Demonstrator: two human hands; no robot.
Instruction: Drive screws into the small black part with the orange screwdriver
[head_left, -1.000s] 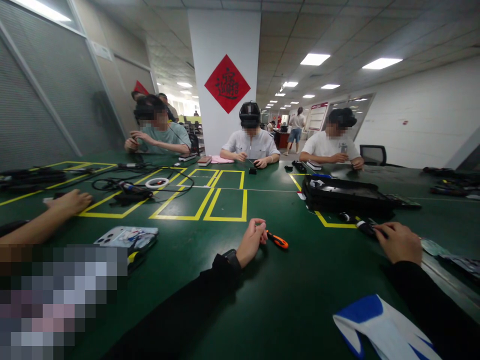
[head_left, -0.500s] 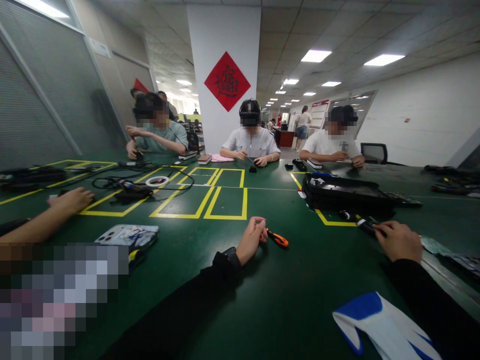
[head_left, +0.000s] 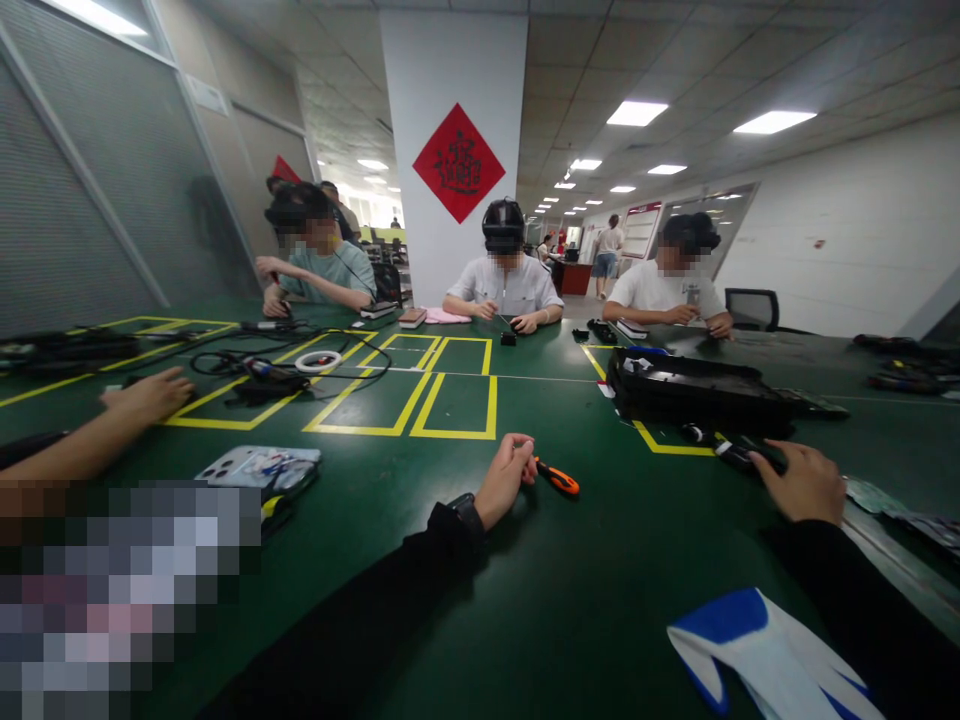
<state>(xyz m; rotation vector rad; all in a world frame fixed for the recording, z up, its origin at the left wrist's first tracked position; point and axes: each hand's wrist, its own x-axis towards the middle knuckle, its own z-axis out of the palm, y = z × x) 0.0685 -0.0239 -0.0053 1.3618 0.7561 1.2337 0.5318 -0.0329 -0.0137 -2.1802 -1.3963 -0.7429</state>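
My left hand rests on the green table with its fingers curled closed. Just beyond its fingertips lies an orange and black tool handle; the curled fingers hide its near end, so I cannot tell whether they grip it. At the right, my right hand has its thumb and fingers apart around the near end of a black, rod-like device with a white band. A white and blue glove lies below the right hand.
Behind the device lies a long black housing. Cables and a white tape ring are at the left, near yellow-taped outlines. A neighbour's hand reaches in there. A phone lies nearer. Three people sit opposite.
My right thumb and fingers have spread apart, showing more of the black device between them. My left hand and the orange-handled tool stay put. The view has shifted slightly.
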